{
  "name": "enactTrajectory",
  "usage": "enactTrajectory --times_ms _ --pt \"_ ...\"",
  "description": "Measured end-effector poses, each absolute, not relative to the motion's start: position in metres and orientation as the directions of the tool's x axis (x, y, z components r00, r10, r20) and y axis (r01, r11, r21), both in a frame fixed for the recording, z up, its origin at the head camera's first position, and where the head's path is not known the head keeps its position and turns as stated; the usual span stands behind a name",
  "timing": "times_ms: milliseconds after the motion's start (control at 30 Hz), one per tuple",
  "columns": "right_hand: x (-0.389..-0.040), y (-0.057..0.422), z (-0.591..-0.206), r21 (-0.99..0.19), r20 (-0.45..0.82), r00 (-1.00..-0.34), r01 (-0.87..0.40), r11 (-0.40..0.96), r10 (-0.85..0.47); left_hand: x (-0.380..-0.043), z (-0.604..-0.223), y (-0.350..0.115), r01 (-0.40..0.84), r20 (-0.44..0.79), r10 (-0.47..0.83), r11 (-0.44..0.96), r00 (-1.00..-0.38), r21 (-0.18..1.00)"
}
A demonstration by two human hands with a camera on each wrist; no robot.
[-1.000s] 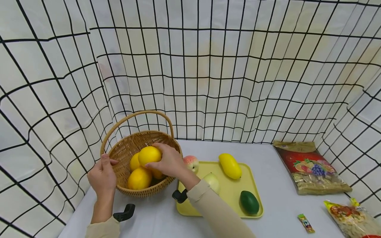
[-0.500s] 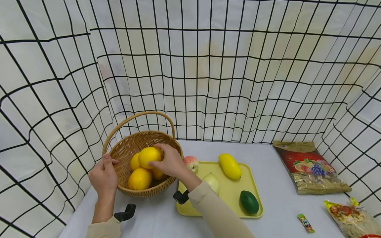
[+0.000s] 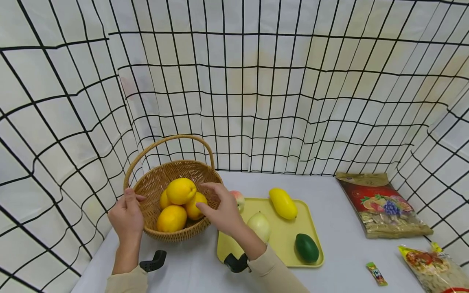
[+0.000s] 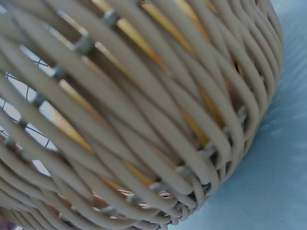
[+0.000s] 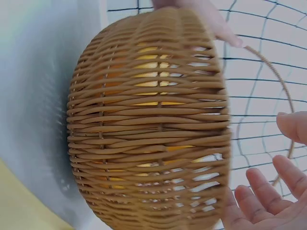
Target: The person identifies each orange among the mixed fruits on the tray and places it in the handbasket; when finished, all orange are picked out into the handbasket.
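Note:
A wicker basket point(image 3: 176, 236) with an arched handle leans toward me, holding several yellow-orange fruits. The topmost, a lemon point(image 3: 181, 191) with a small nub, rests on the others, an orange-yellow fruit point(image 3: 171, 218) in front. My left hand point(image 3: 127, 213) pinches the basket's left rim near the handle's base. Over the right rim is my right hand point(image 3: 221, 207), thumb and fingers spread, holding nothing. In the right wrist view its fingers point(image 5: 261, 187) stand apart beside the basket point(image 5: 153, 129). Only the woven side point(image 4: 144, 105) shows in the left wrist view.
Right of the basket, a yellow tray point(image 3: 282, 260) bears a pale onion-like item point(image 3: 259, 226), a mango point(image 3: 283, 203) and a dark green avocado-like fruit point(image 3: 307, 248). A peach point(image 3: 238, 199) sits by its corner. Farther right lie snack bags point(image 3: 388, 207) and a small packet point(image 3: 376, 274). Black netting surrounds the table.
My right hand has let go of the lemon and drawn back to the right, its fingers spreading. The lemon now rests on the other fruits. My left hand stays at the rim.

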State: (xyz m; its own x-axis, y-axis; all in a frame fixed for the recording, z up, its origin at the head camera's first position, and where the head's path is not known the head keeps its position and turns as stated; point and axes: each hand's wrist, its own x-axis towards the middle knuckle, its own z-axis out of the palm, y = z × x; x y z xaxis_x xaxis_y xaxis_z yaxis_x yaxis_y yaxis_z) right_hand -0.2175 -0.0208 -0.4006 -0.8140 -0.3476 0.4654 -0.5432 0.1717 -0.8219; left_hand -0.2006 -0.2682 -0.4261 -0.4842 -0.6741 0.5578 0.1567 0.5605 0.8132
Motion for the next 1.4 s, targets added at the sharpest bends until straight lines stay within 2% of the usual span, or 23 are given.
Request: enactTrajectory --times_ms 100,233,400,533,767,900,1133,1233,1333,1400 --pt "-0.207 -0.009 -0.399 -0.854 0.449 -0.828 -0.508 0.109 -0.337 -0.201 -0.426 -0.269 0.162 0.555 -0.678 0.553 -0.482 0.817" --pt "-0.191 0.005 -0.396 -0.878 0.421 -0.849 -0.47 0.092 -0.318 -0.2 -0.425 -0.271 0.171 0.551 -0.68 0.544 -0.485 0.822" --pt "-0.181 0.016 -0.39 -0.861 0.457 -0.824 -0.505 0.066 -0.336 -0.198 -0.424 -0.276 0.165 0.558 -0.679 0.554 -0.477 0.816" --pt "-0.183 0.027 -0.389 -0.868 0.446 -0.833 -0.492 0.07 -0.328 -0.196 -0.418 -0.279 0.198 0.607 -0.659 0.588 -0.445 0.784" --pt "-0.194 0.055 -0.385 -0.865 0.47 -0.851 -0.497 0.07 -0.232 -0.191 -0.399 -0.273 0.323 0.581 -0.728 0.487 -0.364 0.812" --pt "-0.198 0.072 -0.38 -0.851 0.502 -0.848 -0.519 0.077 -0.17 -0.184 -0.382 -0.265 0.408 0.631 -0.724 0.506 -0.278 0.76" --pt "-0.199 0.095 -0.369 -0.839 0.531 -0.843 -0.537 0.085 -0.085 -0.162 -0.336 -0.227 0.59 0.714 -0.699 0.564 -0.03 0.577" --pt "-0.196 0.102 -0.363 -0.836 0.538 -0.841 -0.541 0.088 -0.057 -0.158 -0.327 -0.211 0.679 0.73 -0.683 0.545 0.021 0.491" --pt "-0.194 0.105 -0.357 -0.828 0.551 -0.833 -0.553 0.094 -0.042 -0.157 -0.326 -0.194 0.749 0.781 -0.624 0.512 -0.011 0.42" --pt "-0.193 0.106 -0.355 -0.821 0.561 -0.826 -0.563 0.099 -0.045 -0.156 -0.327 -0.183 0.762 0.842 -0.531 0.504 -0.099 0.407"
